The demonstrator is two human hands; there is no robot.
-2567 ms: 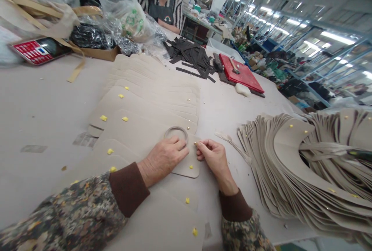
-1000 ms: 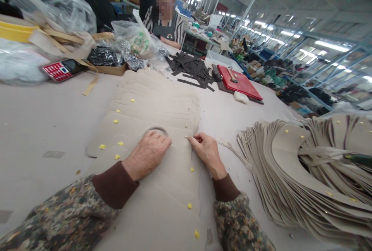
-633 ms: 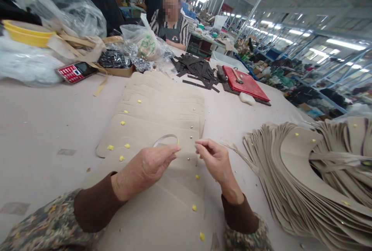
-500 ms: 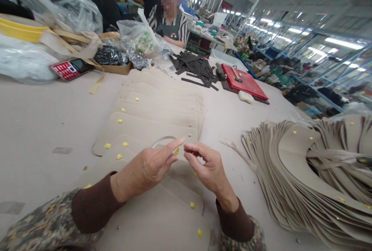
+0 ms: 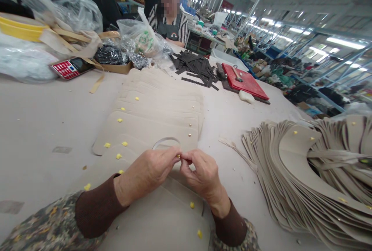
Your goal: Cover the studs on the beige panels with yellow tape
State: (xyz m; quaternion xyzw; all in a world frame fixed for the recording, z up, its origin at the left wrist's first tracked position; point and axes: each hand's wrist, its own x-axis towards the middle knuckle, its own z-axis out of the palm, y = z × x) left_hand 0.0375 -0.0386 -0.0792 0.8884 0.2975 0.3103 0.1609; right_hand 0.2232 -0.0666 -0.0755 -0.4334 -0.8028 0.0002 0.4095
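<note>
My left hand (image 5: 149, 165) is closed in a pinch over the beige sheets, on a thin pale strip that bows up in a loop (image 5: 166, 139) behind the fingers. A small yellow piece (image 5: 178, 156) shows at its fingertips. My right hand (image 5: 200, 169) is also pinched, thumb against forefinger, its tips meeting the left ones; what lies between them is hidden. Under both hands are overlapping beige sheets (image 5: 157, 121) with rounded corners. Yellow bits (image 5: 124, 144) are dotted along their left side, and small metal studs (image 5: 190, 125) sit near the right edge.
A thick bundle of curved beige pieces (image 5: 279, 181) lies at the right. Farther back are dark strips (image 5: 197, 66), a red board (image 5: 245, 82) and a white lump (image 5: 246, 96). A red-keyed phone (image 5: 72, 68) and plastic bags (image 5: 142, 41) are at left. A person (image 5: 171, 26) sits opposite.
The hands have come together; the gap between their fingertips has closed. The right fingers have folded into a pinch, and both hands sit slightly lower.
</note>
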